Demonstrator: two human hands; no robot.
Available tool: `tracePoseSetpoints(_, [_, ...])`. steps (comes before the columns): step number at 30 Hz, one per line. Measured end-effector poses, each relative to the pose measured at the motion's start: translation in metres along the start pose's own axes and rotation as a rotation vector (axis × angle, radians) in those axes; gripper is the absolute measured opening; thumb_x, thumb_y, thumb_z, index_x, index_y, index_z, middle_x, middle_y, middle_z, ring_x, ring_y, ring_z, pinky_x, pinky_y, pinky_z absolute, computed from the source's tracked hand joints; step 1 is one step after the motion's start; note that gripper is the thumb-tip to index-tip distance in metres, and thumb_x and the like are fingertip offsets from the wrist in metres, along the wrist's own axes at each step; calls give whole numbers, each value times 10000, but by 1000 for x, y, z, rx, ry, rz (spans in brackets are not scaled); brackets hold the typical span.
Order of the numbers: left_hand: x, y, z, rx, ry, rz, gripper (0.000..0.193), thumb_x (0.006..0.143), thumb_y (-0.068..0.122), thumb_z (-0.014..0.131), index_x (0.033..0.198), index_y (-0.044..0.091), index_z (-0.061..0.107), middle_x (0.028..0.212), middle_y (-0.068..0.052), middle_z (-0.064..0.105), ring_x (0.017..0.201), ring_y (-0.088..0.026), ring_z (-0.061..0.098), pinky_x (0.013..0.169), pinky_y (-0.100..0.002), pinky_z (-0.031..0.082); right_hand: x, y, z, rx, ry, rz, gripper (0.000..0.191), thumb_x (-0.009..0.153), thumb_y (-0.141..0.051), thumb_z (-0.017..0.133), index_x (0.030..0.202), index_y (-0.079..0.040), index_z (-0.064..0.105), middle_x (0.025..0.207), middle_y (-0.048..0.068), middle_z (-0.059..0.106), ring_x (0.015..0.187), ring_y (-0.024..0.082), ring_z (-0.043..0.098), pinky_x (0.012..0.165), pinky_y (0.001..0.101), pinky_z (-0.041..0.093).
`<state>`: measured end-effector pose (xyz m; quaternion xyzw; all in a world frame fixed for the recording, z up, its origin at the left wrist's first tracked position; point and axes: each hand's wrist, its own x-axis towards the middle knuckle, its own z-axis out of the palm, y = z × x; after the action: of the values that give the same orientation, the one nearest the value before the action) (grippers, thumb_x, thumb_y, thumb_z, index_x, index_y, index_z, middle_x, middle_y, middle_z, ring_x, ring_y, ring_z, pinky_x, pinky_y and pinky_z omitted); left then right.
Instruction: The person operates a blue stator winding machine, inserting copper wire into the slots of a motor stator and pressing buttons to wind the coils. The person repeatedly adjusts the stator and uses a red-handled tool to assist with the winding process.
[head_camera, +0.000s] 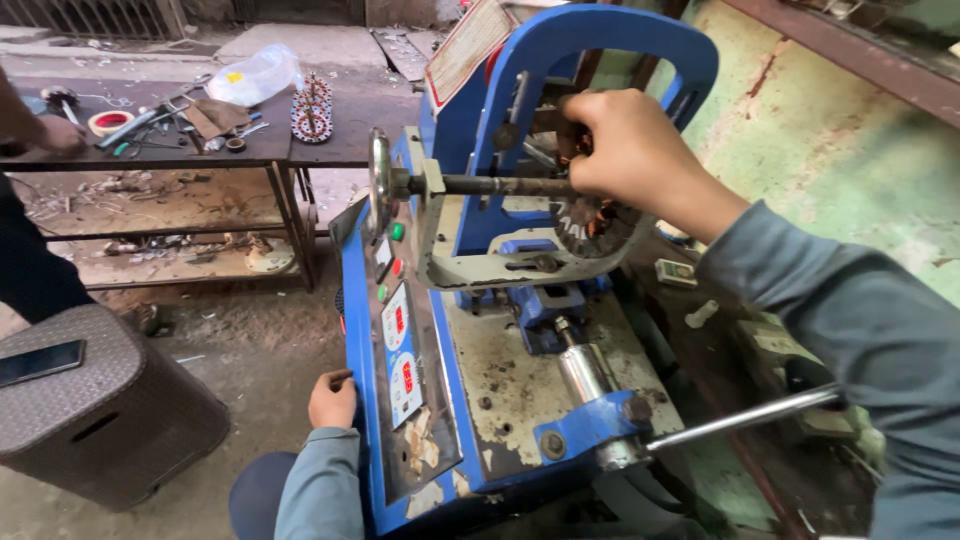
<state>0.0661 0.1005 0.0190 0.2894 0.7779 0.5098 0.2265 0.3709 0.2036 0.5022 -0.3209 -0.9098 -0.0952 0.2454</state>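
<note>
Up on the blue machine (500, 390), the right hand (625, 150) grips a stator (590, 225); left hand (333, 400) rests empty.

The floor (250, 350) is bare grey concrete, dusty, with small scraps on it. At the far left stands a dark metal workbench (180, 150) with a lower shelf (160, 250) – both carry tools and litter. Near left is a brown woven stool (100, 410). On the right the wall (850, 170) is pale green, its paint stained and flaking. The light is soft daylight.
</note>
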Motion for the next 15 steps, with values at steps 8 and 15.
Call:
tracePoseSetpoints(8, [-61,71,-33,-317,291,269,183,963,77,624,1093,26,742,1005,-94,745,888,-174,692,812,-314,547,2,-4,0,11,15,30,245,659,-115,701,864,18,684,826,231,690,790,417,691,698,486,536])
tracePoseSetpoints(15, [-113,277,-123,-514,550,1375,117,1029,-69,552,1106,-7,614,1153,-82,704,1048,-225,699,936,-336,572,5,-3,2,17,46,-3,245,639,-118,705,842,14,667,836,235,686,828,443,673,707,503,526])
